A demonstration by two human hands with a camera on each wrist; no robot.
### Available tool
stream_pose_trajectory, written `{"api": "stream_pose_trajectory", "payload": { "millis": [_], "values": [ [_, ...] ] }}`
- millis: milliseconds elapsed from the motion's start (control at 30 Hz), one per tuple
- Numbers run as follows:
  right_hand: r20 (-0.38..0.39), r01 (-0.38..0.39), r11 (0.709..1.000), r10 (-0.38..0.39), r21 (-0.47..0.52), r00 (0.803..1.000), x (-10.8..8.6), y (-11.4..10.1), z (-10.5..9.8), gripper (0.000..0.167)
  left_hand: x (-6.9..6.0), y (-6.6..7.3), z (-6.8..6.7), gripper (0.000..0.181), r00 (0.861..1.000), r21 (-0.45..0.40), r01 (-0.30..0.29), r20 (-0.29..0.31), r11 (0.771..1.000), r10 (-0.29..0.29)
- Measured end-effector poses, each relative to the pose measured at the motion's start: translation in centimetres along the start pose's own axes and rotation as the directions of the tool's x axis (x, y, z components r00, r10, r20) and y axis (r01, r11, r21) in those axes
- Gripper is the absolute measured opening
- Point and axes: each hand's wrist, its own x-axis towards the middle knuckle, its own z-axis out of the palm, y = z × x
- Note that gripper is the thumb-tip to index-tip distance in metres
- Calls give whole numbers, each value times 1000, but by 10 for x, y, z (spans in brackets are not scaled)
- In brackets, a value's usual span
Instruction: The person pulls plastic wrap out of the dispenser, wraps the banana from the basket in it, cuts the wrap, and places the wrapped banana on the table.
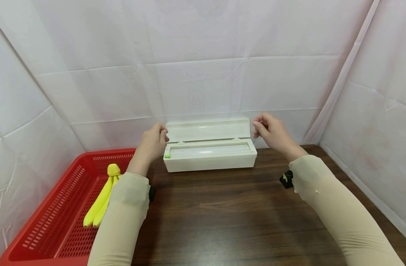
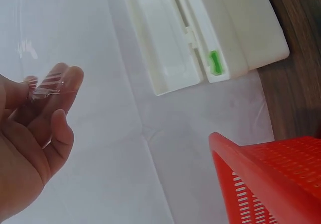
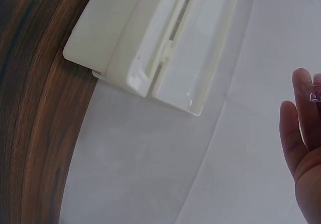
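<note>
A white cling film dispenser box (image 1: 211, 163) stands at the back of the table, its lid (image 1: 207, 130) tipped back. My left hand (image 1: 152, 142) is raised by the box's left end. In the left wrist view, its thumb and fingers pinch clear cling film (image 2: 46, 91). By the right end is my right hand (image 1: 274, 135), thumb and forefinger together in the head view. Clear film (image 3: 315, 96) shows at its fingers in the right wrist view, where the thumb is out of frame. The sheet between my hands is too transparent to trace.
A red plastic basket (image 1: 40, 221) stands on the left, with a bunch of yellow bananas (image 1: 101, 201) inside, partly behind my left sleeve. A small green piece (image 1: 167, 155) sits on the box's left front corner. White cloth (image 1: 203, 88) hangs behind the dark wooden table (image 1: 203, 210).
</note>
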Motion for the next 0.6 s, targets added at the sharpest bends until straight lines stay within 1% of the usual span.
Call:
{"api": "stream_pose_trajectory", "payload": {
  "millis": [233, 300, 433, 600],
  "values": [
    [-12, 17, 1000, -17, -18, 1000, -6, 0, 1, 21, -8, 3, -5, 23, 1000, 38, 1, 29, 999, -2],
    [-12, 8, 1000, -8, -8, 1000, -7, 1, 1, 20, -10, 4, -6, 21, 999, 44, 3, 40, 999, -5],
    [1, 15, 1000, -15, 11, 1000, -11, 2, 2, 20, -15, 5, -7, 19, 998, 52, 5, 66, 999, -8],
    [29, 10, 998, -11, 55, 1000, -20, 2, 2, 21, -22, 7, -10, 18, 993, 54, 10, 114, 999, -16]
  ]
}}
